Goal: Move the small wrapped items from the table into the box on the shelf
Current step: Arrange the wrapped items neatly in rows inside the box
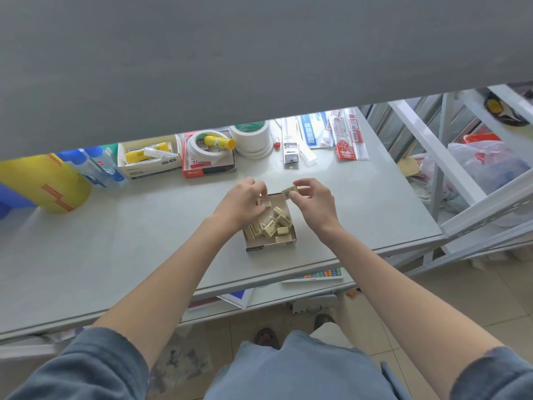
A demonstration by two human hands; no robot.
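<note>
Cream wrapped items [272,225] lay heaped in the box [292,241] on the shelf [115,249], and one more was pinched in each of the hands, left [240,204] and right [313,203], best released low, inside the walls.

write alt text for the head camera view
Two bare hands hover over a small open cardboard box of cream wrapped items on a grey shelf; the left hand and right hand each pinch one item. Tape rolls sit behind.
</note>
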